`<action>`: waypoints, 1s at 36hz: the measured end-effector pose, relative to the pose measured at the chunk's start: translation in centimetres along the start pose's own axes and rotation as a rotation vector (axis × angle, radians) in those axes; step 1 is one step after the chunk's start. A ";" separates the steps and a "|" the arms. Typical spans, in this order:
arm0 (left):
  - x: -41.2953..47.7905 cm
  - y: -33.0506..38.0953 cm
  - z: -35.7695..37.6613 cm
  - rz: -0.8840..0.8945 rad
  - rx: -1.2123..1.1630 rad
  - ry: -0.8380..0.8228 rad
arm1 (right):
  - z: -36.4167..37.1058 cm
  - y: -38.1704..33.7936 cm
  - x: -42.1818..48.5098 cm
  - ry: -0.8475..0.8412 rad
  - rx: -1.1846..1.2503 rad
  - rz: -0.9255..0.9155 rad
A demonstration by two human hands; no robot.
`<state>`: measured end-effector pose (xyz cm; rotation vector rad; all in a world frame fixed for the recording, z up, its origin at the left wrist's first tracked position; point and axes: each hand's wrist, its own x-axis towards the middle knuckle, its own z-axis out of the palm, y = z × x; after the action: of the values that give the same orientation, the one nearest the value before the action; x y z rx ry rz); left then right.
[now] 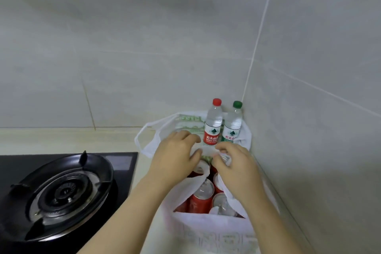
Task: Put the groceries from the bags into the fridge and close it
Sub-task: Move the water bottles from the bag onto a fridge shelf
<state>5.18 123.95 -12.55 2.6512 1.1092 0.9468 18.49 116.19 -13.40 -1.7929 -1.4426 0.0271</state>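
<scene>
— State of left hand [175, 156] and right hand [235, 164]?
— Both curled, pinching handles of near plastic bag [206, 231], directly above red cans [203, 195] inside.
— And red-capped water bottle [214, 126], green-capped water bottle [233, 128]?
— Upright in far bag [148, 144], just beyond the fingertips.

Two walls of large pale grey tiles, the back wall [123, 37] and the right-hand wall [319, 68], met in a corner marked by a white grout line. Below them ran a cream tabletop [61, 140]. Toward its left edge sat a black glass hob [123, 163] with a round gas burner [66, 192]. The light was soft and even.
</scene>
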 end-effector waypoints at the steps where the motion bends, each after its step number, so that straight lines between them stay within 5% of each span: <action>1: 1.0 0.1 0.5 -0.001 0.001 -0.012 | -0.2 0.7 0.8 0.002 -0.006 0.006; 27: 19.6 -2.8 11.6 -0.138 -0.013 -0.183 | 3.5 12.3 21.2 -0.017 -0.118 0.266; 33: 20.9 -3.4 13.5 -0.102 -0.019 -0.298 | 4.2 13.1 22.5 0.003 0.109 0.331; 36: 21.2 -3.5 13.8 -0.125 -0.038 -0.206 | 4.5 13.5 21.9 0.037 0.066 0.291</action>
<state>22.54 142.59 -14.06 2.5447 1.1793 0.6494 34.74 136.64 -14.54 -1.9239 -1.1325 0.1871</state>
